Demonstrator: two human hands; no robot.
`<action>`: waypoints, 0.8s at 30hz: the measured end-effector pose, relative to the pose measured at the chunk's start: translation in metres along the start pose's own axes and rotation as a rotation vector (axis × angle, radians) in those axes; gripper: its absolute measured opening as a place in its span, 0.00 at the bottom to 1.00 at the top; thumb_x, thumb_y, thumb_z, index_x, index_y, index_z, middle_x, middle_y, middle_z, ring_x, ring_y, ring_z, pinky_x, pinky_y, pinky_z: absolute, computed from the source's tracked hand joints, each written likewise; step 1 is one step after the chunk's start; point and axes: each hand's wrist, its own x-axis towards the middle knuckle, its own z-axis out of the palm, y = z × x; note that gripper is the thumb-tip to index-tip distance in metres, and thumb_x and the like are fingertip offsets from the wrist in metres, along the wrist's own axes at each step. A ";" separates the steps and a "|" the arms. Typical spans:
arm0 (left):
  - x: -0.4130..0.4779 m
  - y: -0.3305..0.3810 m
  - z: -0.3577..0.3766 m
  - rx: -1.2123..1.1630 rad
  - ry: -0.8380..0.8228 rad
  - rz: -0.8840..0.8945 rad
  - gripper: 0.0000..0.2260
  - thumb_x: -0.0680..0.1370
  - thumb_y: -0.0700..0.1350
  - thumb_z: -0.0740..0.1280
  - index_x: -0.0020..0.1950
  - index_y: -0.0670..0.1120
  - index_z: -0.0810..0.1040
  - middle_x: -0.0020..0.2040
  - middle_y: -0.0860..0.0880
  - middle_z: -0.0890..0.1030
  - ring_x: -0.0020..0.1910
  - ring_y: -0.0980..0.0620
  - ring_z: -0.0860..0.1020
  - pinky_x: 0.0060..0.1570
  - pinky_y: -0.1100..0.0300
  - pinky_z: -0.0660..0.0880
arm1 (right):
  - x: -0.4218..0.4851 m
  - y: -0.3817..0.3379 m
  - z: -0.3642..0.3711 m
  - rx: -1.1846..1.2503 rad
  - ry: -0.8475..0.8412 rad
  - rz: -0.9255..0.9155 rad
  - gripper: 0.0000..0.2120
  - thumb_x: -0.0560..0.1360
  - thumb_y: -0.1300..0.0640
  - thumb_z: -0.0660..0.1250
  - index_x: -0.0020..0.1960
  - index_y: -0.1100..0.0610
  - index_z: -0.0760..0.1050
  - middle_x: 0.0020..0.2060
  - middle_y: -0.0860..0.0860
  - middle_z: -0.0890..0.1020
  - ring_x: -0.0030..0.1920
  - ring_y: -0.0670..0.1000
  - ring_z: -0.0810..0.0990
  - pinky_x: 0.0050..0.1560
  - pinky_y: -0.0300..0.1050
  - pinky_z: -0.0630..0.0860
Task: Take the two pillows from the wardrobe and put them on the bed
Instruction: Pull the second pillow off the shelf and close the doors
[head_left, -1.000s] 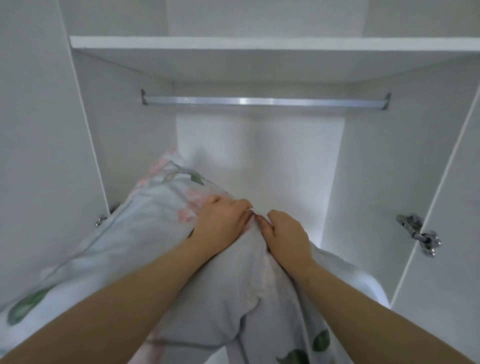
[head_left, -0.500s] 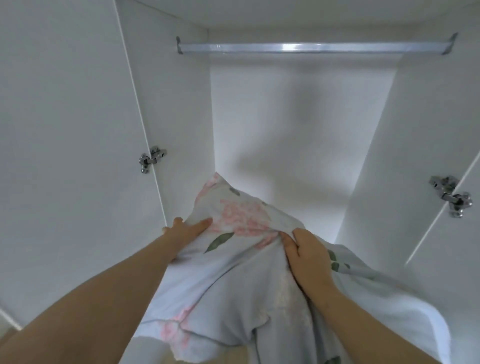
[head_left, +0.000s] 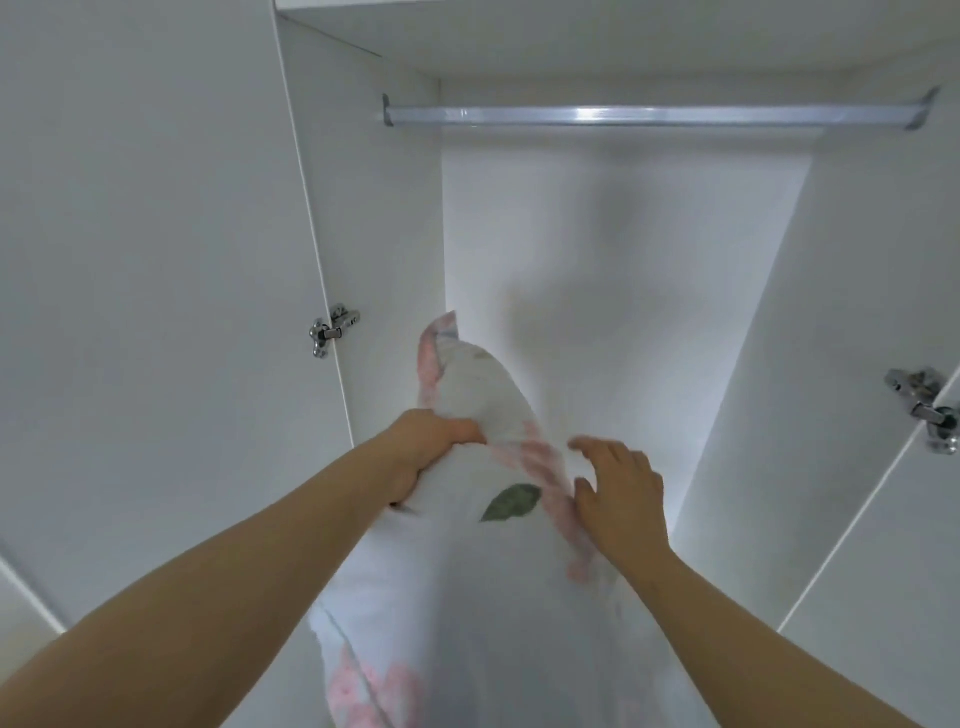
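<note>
— White panels on every side: the wardrobe (head_left: 597, 291) stands open, its left door (head_left: 145, 312) swung wide and its right door (head_left: 893, 597) angled out at the frame edge. What sits between them?

— One pillow (head_left: 467, 597) in a pale cover printed with pink flowers and a green leaf. It stands on end in the opening, its top corner pointing up against the back panel, its lower part running out of the bottom of the frame.

— How is it held?

— The left hand (head_left: 426, 452) is clenched on the pillow's left edge near the top, fabric bunched under the fingers. The right hand (head_left: 618, 499) lies spread against the right edge, fingers loose and partly lifted; it is blurred, so I cannot tell whether it grips at all.

— Room around it?

— Plenty. The pillow is near the left side wall, well apart from the right one. Above it the compartment is open up to the metal hanging rail (head_left: 649, 115), which spans the width under the top board.

— Anything on the edges?

— A chrome hinge (head_left: 332, 330) at the left door's edge, level with the pillow's tip, and another hinge (head_left: 924, 410) on the right door. A soft shadow falls on the back panel.
</note>
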 end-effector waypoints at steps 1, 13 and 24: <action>-0.006 0.001 0.004 0.040 -0.018 0.019 0.19 0.64 0.40 0.74 0.53 0.38 0.78 0.44 0.39 0.82 0.40 0.41 0.81 0.38 0.54 0.78 | 0.007 -0.014 -0.005 0.017 -0.014 -0.045 0.27 0.72 0.60 0.62 0.69 0.47 0.65 0.68 0.49 0.70 0.66 0.56 0.67 0.62 0.49 0.64; -0.021 -0.026 -0.030 0.625 -0.191 0.160 0.10 0.64 0.44 0.74 0.42 0.49 0.77 0.40 0.51 0.79 0.37 0.54 0.77 0.34 0.64 0.71 | 0.035 -0.085 0.013 -0.449 -0.417 -0.578 0.28 0.65 0.46 0.72 0.62 0.48 0.68 0.70 0.50 0.66 0.74 0.57 0.56 0.72 0.60 0.45; -0.050 -0.080 -0.079 1.081 -0.034 0.154 0.19 0.65 0.52 0.72 0.53 0.50 0.74 0.47 0.51 0.80 0.47 0.50 0.77 0.43 0.57 0.71 | 0.003 -0.129 0.074 -0.185 -0.809 -0.550 0.18 0.71 0.52 0.68 0.59 0.56 0.73 0.56 0.54 0.81 0.56 0.56 0.79 0.53 0.46 0.73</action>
